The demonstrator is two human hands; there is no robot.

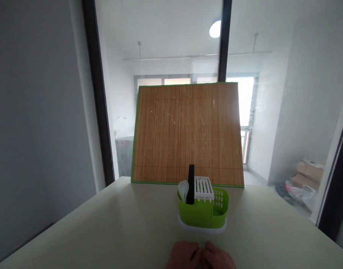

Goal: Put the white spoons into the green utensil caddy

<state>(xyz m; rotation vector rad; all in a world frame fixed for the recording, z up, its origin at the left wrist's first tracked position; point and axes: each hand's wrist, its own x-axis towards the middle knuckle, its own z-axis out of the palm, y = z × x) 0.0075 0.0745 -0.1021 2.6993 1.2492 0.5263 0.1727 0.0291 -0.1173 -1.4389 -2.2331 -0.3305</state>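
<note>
Both hands sit at the bottom edge, left hand (183, 255) and right hand (218, 257) curled loosely with knuckles touching each other, resting on the table (104, 231) and holding nothing. Just ahead of them stands a glossy green plastic caddy (202, 212) on a white base, with white spoons (183, 190), a black handle (190, 184) and a slotted white insert (204, 188). Beyond it leans a bamboo mat (187, 132).

both hands (201, 256) cut off by bottom edge, caddy (202, 213) contents partly hidden
</note>
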